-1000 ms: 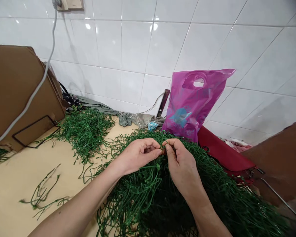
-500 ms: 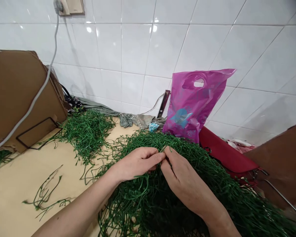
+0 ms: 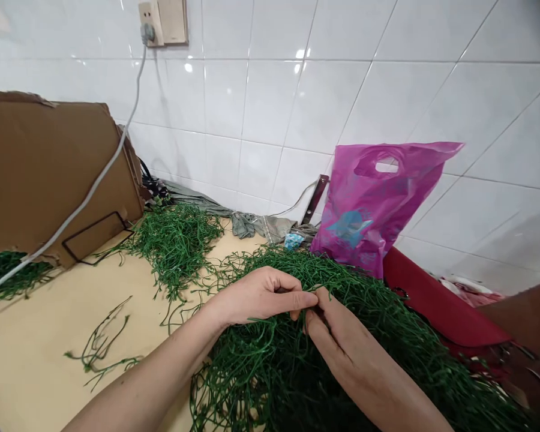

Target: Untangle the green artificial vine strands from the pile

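Note:
My left hand (image 3: pixel 261 295) and my right hand (image 3: pixel 342 342) meet over a big heap of thin green plastic vine strands (image 3: pixel 369 300), with their fingertips close together. Both hands pinch at strands from the heap, though the fingers hide the exact strand. A smaller green heap (image 3: pixel 175 249) lies on the pale wooden tabletop (image 3: pixel 36 354) beyond my left hand. A loose vine piece (image 3: pixel 99 345) lies apart on the tabletop, left of my left forearm.
A brown cardboard sheet (image 3: pixel 49 174) leans at the left, crossed by a grey cable (image 3: pixel 90 180) from a wall socket (image 3: pixel 149 24). A pink plastic bag (image 3: pixel 364 210), red bag (image 3: pixel 436 300) and grey cloth (image 3: pixel 261 227) stand against the white tiled wall.
The whole view has shifted right and tilted, so more of the wall socket shows. My fingers have straightened somewhat, and both hands sit lower and further right among the strands.

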`<state>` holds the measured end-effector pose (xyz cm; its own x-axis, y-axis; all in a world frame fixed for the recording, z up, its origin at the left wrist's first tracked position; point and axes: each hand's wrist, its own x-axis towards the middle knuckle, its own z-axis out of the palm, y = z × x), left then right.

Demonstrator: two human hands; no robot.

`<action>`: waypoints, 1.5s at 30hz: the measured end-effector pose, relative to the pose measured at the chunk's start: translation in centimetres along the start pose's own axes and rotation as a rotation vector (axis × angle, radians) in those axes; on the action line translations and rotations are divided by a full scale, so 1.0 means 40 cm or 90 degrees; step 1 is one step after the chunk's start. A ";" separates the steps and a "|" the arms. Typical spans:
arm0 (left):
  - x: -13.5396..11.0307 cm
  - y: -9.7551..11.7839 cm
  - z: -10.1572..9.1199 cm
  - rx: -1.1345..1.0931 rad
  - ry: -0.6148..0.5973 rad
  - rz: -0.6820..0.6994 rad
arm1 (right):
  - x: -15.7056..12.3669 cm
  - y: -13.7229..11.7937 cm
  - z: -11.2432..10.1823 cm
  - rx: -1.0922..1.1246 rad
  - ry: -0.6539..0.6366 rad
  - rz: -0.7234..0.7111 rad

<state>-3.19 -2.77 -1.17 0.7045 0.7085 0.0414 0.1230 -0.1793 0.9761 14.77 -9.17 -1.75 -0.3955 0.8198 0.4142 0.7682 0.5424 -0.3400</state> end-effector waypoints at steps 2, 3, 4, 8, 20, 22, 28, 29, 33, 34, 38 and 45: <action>-0.002 0.002 0.005 0.059 0.030 -0.007 | -0.004 0.011 0.014 -0.083 0.038 -0.056; -0.002 0.003 0.007 0.086 0.046 -0.009 | -0.005 0.017 0.018 -0.138 0.060 -0.090; -0.003 0.005 0.008 0.105 0.059 -0.010 | -0.007 0.023 0.021 -0.194 0.081 -0.126; -0.007 0.010 0.000 0.039 0.017 0.010 | -0.015 0.031 0.005 -0.148 0.084 -0.165; 0.015 -0.026 0.013 -0.452 0.090 0.074 | -0.022 0.035 -0.064 0.451 -0.089 0.126; 0.024 -0.037 0.003 -0.340 0.127 0.080 | -0.021 0.051 -0.083 0.319 -0.091 0.160; 0.023 -0.034 -0.014 -0.067 0.194 0.065 | -0.017 0.085 -0.087 0.032 0.142 0.201; 0.020 -0.031 -0.012 -0.040 0.193 0.060 | -0.014 0.079 -0.078 0.034 0.173 0.196; 0.014 -0.021 0.010 0.027 0.168 0.067 | 0.005 0.032 -0.021 0.086 0.184 0.168; 0.013 -0.019 0.015 0.035 0.159 0.074 | 0.009 0.021 -0.005 0.103 0.167 0.165; 0.011 -0.013 0.027 0.117 0.151 0.078 | 0.022 0.007 0.036 0.169 0.093 0.170; 0.011 -0.006 0.033 0.315 0.181 0.113 | 0.023 0.009 0.041 0.177 0.112 0.185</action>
<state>-2.00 -3.33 -1.68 0.5385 0.7806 0.3173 0.3794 -0.5608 0.7359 13.87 -7.91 -2.86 -0.0723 0.9149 0.3970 0.6612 0.3420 -0.6677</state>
